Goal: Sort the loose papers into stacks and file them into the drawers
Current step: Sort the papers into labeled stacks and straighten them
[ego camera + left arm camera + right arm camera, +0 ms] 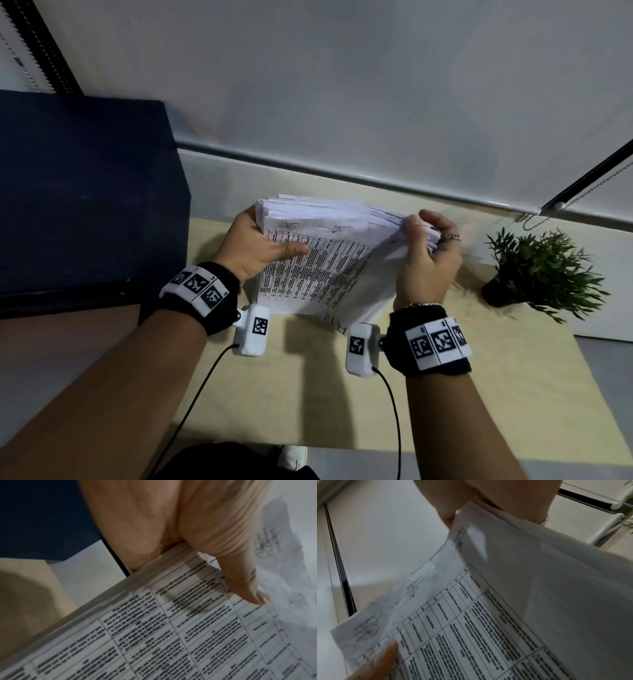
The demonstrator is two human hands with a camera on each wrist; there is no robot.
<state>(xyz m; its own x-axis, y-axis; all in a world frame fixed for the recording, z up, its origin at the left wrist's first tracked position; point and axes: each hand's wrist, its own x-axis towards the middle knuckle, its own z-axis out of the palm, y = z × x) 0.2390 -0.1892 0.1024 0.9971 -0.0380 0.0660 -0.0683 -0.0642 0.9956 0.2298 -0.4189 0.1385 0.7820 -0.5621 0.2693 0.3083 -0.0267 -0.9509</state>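
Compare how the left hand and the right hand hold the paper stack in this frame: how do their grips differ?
The left hand grips the paper stack at its left edge with the thumb lying flat across the printed table; the right hand pinches the right edge, where the sheets fan apart and bend upward. The right hand wears a ring; none shows on the left hand. Both hold the same stack, tilted above the table.

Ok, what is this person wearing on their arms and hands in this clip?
Bare forearms, no sleeves. Each wrist has a black band carrying white blocks printed with black square markers, plus a white camera module with its own marker and a black cable. The right hand also wears a ring and a thin bracelet.
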